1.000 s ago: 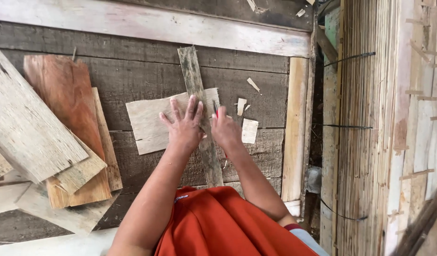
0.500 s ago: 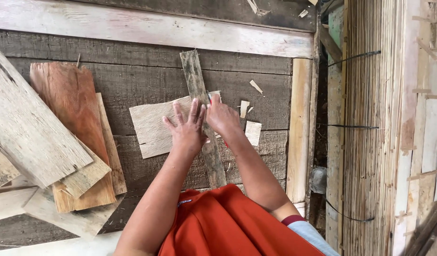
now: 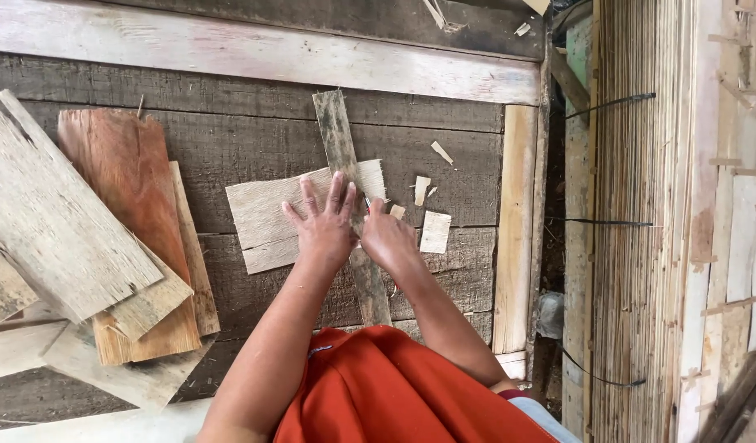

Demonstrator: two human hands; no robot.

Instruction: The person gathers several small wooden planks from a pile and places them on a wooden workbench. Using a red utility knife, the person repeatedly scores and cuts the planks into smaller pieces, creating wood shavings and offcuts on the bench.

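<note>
Weathered plank bench [image 3: 230,139]; left hand [image 3: 325,226] flat on veneer sheet [image 3: 267,217]; right hand [image 3: 386,238] clenched.

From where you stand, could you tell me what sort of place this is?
Probably a small veneer workshop: a rough dark plank workbench, thin pale and reddish wood sheets stacked at the left, and tied bundles of thin wooden strips at the right.

Pale, rough-grained veneer sheet [image 3: 267,217] lies on weathered grey, matt wooden boards [image 3: 230,139]; reddish plank [image 3: 119,176] looks smoother.
</note>
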